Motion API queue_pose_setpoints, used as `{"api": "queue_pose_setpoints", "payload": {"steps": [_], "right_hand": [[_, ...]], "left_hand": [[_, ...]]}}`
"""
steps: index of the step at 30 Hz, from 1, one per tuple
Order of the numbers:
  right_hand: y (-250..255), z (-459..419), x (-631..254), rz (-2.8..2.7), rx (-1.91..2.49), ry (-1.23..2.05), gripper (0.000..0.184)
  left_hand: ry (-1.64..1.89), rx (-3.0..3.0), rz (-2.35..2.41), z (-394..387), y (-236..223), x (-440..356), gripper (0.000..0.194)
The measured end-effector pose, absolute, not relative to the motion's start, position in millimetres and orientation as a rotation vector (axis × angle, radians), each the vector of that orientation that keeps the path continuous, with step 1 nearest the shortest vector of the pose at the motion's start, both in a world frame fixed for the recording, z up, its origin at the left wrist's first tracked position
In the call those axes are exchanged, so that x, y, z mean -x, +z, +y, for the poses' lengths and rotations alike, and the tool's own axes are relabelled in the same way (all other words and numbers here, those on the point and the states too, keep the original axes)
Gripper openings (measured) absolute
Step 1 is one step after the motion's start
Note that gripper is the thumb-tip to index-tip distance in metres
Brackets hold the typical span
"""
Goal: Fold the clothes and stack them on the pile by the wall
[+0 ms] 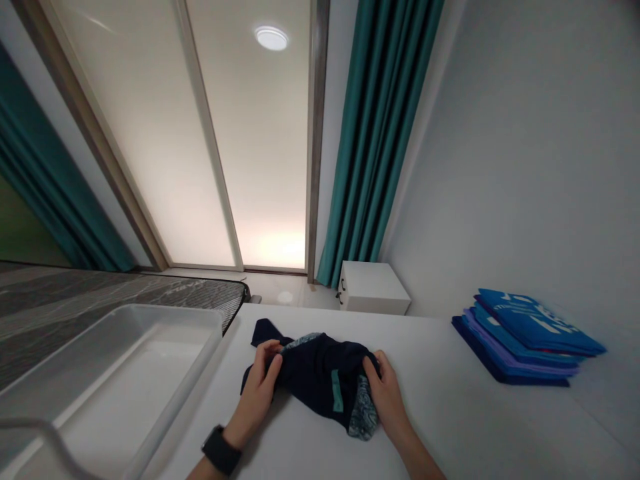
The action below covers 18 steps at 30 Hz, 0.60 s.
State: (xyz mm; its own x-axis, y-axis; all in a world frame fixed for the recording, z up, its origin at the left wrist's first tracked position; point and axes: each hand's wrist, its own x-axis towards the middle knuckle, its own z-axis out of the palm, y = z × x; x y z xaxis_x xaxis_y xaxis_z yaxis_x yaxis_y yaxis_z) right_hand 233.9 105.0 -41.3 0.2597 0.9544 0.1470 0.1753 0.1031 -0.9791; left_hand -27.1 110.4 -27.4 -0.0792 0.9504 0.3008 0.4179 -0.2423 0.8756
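A crumpled navy garment (315, 370) with grey-green patterned patches and a small teal strip lies across the white table (295, 447); its exact kind is hidden by the folds. My left hand (261, 377) grips its left part, thumb and fingers closed on the cloth, and a dark watch is on that wrist. At the opposite end, my right hand (384, 387) pinches the cloth between thumb and fingers, just beside a patterned patch. Part of the fabric sags between the two hands.
To the right, a stack of folded blue and purple clothes (530, 340) sits against the wall. A translucent plastic bin (200, 360) stands at the left, near a grey mattress (165, 293). Beyond the table are a small white cabinet (375, 280) and a teal curtain (383, 133).
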Motion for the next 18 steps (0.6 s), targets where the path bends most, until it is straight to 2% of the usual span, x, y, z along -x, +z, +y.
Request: {"api": "queue_pose_setpoints", "payload": {"steps": [4,6,10,14,18], "right_hand": [[-40.9,103.3,-234.1,-1.328,1.371,0.745,0.028],[-40.5,101.3,-233.5,-1.397,1.354,0.751,0.031],[-43.6,101.2,-236.3,-1.401,1.304,0.79,0.037],[-45.4,107.6,-247.8,-1.437,1.366,0.742,0.03],[-47.3,114.2,-260.8,-1.403,1.542,0.485,0.033]], "left_hand": [[1.156,-1.998,1.487,106.0,-29.5,20.5,0.053],[1.106,-2.05,1.487,106.9,-30.1,19.4,0.048],[1.076,-1.955,1.487,108.6,-26.0,21.7,0.023],[1.119,-1.747,1.583,106.4,-22.5,21.2,0.032],[1.24,-1.612,1.578,108.1,-25.9,20.6,0.039]]}}
